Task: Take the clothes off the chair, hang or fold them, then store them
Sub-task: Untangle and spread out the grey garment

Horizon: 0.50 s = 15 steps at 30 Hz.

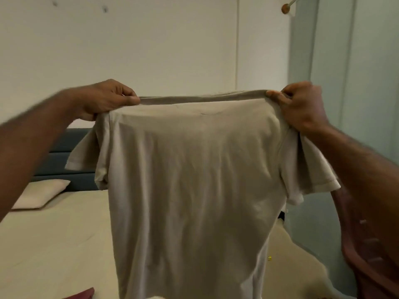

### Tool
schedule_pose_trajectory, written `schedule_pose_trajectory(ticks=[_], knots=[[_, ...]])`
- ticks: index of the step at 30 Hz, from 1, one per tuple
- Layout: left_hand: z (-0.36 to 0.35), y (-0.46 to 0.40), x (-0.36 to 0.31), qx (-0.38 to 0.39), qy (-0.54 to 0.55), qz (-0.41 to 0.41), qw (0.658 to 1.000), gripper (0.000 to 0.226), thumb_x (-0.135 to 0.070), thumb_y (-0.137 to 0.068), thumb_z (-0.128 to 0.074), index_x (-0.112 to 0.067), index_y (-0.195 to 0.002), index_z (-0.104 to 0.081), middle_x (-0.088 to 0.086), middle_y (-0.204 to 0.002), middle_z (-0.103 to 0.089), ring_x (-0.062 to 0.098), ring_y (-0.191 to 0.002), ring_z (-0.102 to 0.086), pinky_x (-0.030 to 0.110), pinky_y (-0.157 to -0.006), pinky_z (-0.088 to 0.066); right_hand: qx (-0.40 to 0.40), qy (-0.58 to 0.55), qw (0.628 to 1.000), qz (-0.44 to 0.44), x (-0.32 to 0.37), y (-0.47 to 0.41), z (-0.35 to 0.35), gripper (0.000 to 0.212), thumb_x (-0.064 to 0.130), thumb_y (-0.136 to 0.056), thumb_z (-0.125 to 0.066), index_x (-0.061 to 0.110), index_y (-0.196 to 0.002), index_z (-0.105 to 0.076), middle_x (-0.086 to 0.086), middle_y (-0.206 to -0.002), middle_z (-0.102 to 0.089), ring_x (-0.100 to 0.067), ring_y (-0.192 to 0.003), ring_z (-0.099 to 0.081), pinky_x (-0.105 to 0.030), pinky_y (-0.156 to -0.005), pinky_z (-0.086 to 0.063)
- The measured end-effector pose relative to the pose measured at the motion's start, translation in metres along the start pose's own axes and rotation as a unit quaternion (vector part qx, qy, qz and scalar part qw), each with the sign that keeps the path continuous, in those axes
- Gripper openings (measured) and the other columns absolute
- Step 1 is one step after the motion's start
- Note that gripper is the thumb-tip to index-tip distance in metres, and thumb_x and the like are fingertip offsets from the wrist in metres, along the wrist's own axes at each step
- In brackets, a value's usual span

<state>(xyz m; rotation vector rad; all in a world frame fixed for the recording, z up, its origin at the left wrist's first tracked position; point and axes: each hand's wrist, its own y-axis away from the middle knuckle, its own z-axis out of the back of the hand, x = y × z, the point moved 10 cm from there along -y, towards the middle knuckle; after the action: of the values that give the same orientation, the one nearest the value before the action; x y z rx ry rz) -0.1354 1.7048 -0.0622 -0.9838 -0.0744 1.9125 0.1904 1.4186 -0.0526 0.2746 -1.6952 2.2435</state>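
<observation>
We hold the shirt (190, 180) aloft over the bed (54, 244), left hand (108, 98) and right hand (302, 106) each pinching a shoulder; judged light, limp, best gripped at shoulder seams.

the t-shirt (194, 180) is plain pale beige, no print. the bed (54, 244) sheet is cream, the pillow (41, 194) off-white, the headboard (62, 160) dark blue-grey. maroon cloth (371, 255) shows at right; the wall (129, 50) is white.
</observation>
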Motion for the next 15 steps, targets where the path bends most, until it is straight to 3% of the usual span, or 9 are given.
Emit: schedule_pose_trajectory(ticks=[5, 8, 11, 15], knots=[[0.004, -0.014, 0.025, 0.042, 0.02, 0.043, 0.998, 0.03, -0.032, -0.098, -0.056, -0.011, -0.082, -0.07, 0.002, -0.074, -0.067, 0.007, -0.059, -0.06, 0.021, -0.049, -0.05, 0.076, -0.013, 0.997, -0.003, 0.003, -0.022, -0.037, 0.039, 0.049, -0.092, -0.07, 0.014, -0.075, -0.072, -0.004, -0.064, -0.061, -0.018, -0.066, -0.056, -0.024, -0.065, -0.039], [-0.015, -0.03, 0.079, 0.045, 0.002, 0.071, 0.996, 0.03, -0.033, -0.099, -0.056, -0.011, -0.085, -0.071, 0.006, -0.08, -0.068, 0.011, -0.067, -0.06, 0.026, -0.061, -0.05, 0.174, 0.016, 0.985, -0.001, -0.018, -0.009, -0.104, 0.034, 0.042, -0.098, -0.065, 0.011, -0.088, -0.075, -0.004, -0.071, -0.063, -0.021, -0.076, -0.057, -0.024, -0.062, -0.036], [-0.056, -0.039, 0.165, 0.014, -0.016, 0.104, 0.994, 0.033, -0.031, -0.102, -0.057, -0.001, -0.096, -0.068, 0.011, -0.083, -0.066, 0.017, -0.071, -0.058, 0.029, -0.064, -0.048, 0.208, 0.013, 0.978, 0.008, -0.058, 0.045, -0.179, 0.028, 0.044, -0.102, -0.056, 0.023, -0.088, -0.066, -0.006, -0.078, -0.06, -0.028, -0.081, -0.058, -0.029, -0.072, -0.04], [-0.143, -0.032, 0.299, -0.022, -0.101, 0.139, 0.985, 0.03, -0.025, -0.101, -0.061, -0.001, -0.084, -0.068, 0.01, -0.074, -0.064, 0.018, -0.069, -0.054, 0.033, -0.065, -0.041, 0.276, 0.078, 0.957, -0.03, -0.136, 0.169, -0.293, 0.037, 0.056, -0.104, -0.038, 0.021, -0.094, -0.048, -0.019, -0.078, -0.059, -0.036, -0.072, -0.059, -0.038, -0.062, -0.047]])
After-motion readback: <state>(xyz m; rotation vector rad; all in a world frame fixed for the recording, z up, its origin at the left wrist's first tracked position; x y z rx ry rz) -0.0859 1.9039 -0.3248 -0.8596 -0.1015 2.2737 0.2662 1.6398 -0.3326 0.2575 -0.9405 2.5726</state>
